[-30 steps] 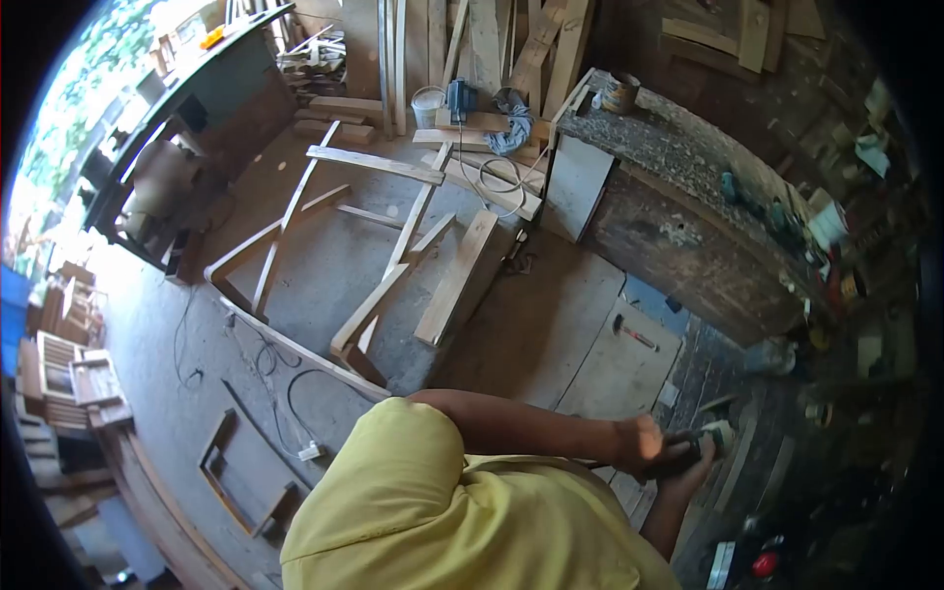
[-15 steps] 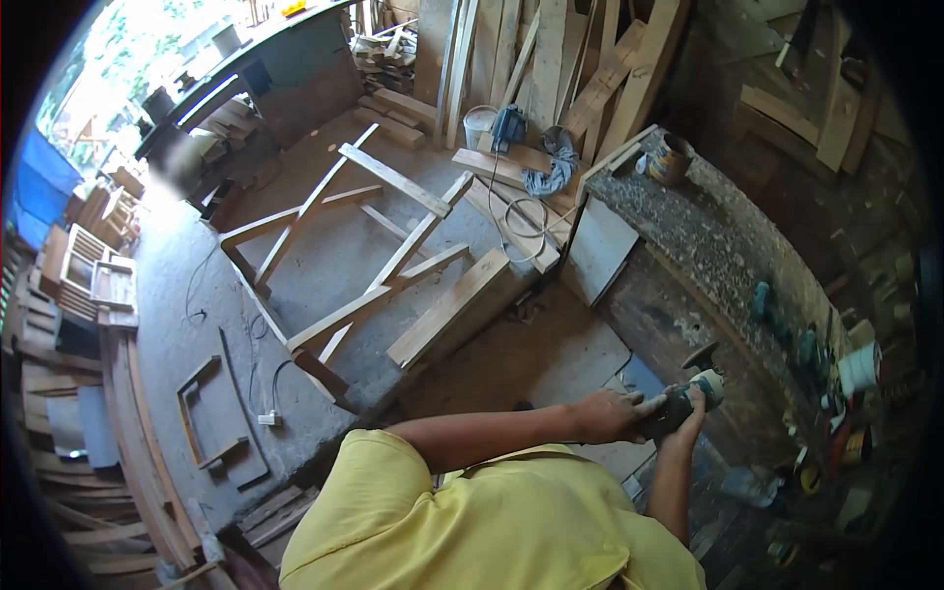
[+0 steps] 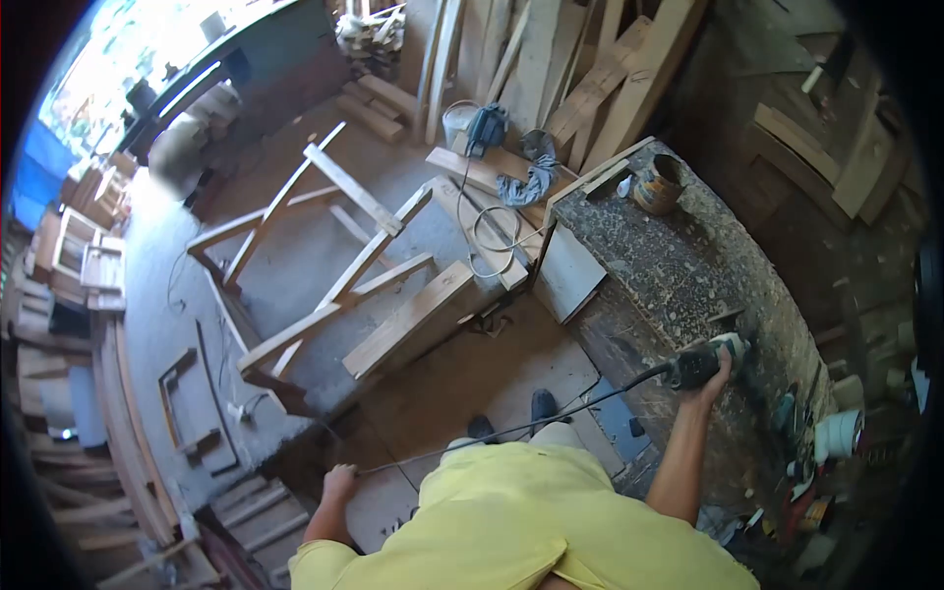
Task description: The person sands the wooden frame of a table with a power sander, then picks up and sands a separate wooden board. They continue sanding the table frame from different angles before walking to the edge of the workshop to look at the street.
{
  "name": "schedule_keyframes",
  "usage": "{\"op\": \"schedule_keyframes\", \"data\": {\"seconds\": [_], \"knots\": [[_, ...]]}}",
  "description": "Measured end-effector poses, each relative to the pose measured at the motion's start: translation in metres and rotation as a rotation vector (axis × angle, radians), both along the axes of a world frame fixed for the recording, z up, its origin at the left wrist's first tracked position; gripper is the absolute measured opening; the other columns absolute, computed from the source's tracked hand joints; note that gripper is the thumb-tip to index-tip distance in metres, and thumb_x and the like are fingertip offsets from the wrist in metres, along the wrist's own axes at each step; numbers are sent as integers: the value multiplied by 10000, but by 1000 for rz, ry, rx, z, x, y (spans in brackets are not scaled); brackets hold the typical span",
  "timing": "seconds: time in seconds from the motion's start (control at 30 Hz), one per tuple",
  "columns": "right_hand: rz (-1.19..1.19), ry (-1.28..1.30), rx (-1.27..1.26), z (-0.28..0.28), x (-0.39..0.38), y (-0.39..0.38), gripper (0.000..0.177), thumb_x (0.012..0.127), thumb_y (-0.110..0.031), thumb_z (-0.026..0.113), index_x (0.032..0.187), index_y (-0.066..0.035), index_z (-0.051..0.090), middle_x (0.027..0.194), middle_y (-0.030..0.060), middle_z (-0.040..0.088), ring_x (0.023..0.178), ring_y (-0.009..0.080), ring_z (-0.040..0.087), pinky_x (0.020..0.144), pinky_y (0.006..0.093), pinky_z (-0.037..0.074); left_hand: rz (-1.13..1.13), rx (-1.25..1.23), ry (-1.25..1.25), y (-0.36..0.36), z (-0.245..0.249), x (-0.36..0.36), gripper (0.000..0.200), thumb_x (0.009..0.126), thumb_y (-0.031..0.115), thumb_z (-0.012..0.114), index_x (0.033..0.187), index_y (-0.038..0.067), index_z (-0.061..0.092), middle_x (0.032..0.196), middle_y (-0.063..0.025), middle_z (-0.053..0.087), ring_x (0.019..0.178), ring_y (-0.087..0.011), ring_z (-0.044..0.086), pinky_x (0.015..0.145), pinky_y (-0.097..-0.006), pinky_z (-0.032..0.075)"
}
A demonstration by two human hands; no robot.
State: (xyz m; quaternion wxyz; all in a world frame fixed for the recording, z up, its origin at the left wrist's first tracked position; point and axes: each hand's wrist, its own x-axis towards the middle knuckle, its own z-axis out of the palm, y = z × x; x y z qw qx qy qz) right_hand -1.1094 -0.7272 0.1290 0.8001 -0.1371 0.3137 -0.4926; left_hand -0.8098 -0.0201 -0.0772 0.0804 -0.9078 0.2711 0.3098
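Note:
An angle grinder (image 3: 700, 364) lies along the near side of the cluttered workbench (image 3: 678, 246), its disc facing away from me. My right hand (image 3: 718, 382) is closed around the grinder's body. From the tool's rear end a dark power cord (image 3: 511, 430) stretches left across the front of my body. At its other end my left hand (image 3: 340, 482) is closed on the cord, low over the floor by the concrete platform's corner.
A wooden frame (image 3: 339, 295) lies on the concrete platform (image 3: 177, 324), beside a loose board (image 3: 408, 320). A blue power tool (image 3: 486, 130) and a rag (image 3: 529, 181) sit beyond it. A rusty can (image 3: 659, 185) stands on the workbench. Planks (image 3: 639, 88) lean behind.
My left hand has left the grinder and swung far left, drawing the cord out. My right hand has carried the grinder slightly up and right, over the workbench edge.

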Motion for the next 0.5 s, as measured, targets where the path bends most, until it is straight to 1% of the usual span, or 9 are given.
{"op": "schedule_keyframes", "data": {"seconds": [0.07,0.13,0.2,0.23,0.3,0.37,0.4,0.47,0.5], "knots": [[123,-22,25,-5,3,-41,431,866,-401,628,1036,-14,548,905,116,618,770,259,624,691,397,554,148,276,52,18,40,-53,278,899,309,561,1108,182,692,1149,-71,670,1123,-240,605,869,-490,512],[140,187,-213,-24,15,-85,412,888,-390,612,1054,-17,552,969,121,630,794,253,624,698,385,547,286,319,38,23,51,-122,259,899,307,554,1057,183,717,1159,-97,664,1146,-259,593,878,-479,509],[271,206,-214,-47,26,-123,439,901,-397,601,1111,-15,560,1024,124,635,837,253,630,726,379,542,486,202,124,5,52,-182,270,898,309,555,1058,161,715,1116,-131,678,1097,-315,617,878,-477,507],[251,208,-249,-70,31,-154,464,899,-401,607,1155,-19,551,1029,125,631,864,255,631,755,378,541,525,313,266,5,22,-208,367,930,360,523,1147,102,669,1098,-167,683,1028,-378,637,862,-479,513],[227,203,-265,-90,41,-184,497,897,-390,617,1229,-31,530,1035,127,625,905,268,630,812,384,535,685,180,401,-20,-11,-260,521,970,457,464,1221,21,604,1081,-206,686,987,-393,662,827,-482,527],[259,95,-266,-99,57,-200,509,892,-361,631,1271,-44,507,1063,135,611,950,288,621,861,396,529,1190,128,692,-104,51,-266,694,974,571,396,1237,-47,570,1086,-245,677,974,-369,677,812,-467,535],[276,1,-283,-111,57,-218,515,888,-347,640,1282,-49,497,1091,142,601,980,297,613,883,403,526,1227,119,681,-103,30,-285,694,974,571,396,1237,-47,570,1086,-245,677,974,-369,677,812,-467,535],[433,-121,-229,-183,44,-279,531,888,-324,643,1296,-27,476,1157,160,569,1053,305,584,917,418,518,1302,123,1117,-108,-19,-315,780,961,628,369,1253,-74,547,1071,-264,677,915,-349,691,811,-466,535],[110,527,-766,-213,44,-293,533,880,-315,659,1284,-16,482,1173,167,558,1080,301,567,929,415,513,1319,112,1111,-121,-6,-316,780,961,628,369,1253,-74,547,1071,-264,677,915,-349,691,811,-466,535]]}}
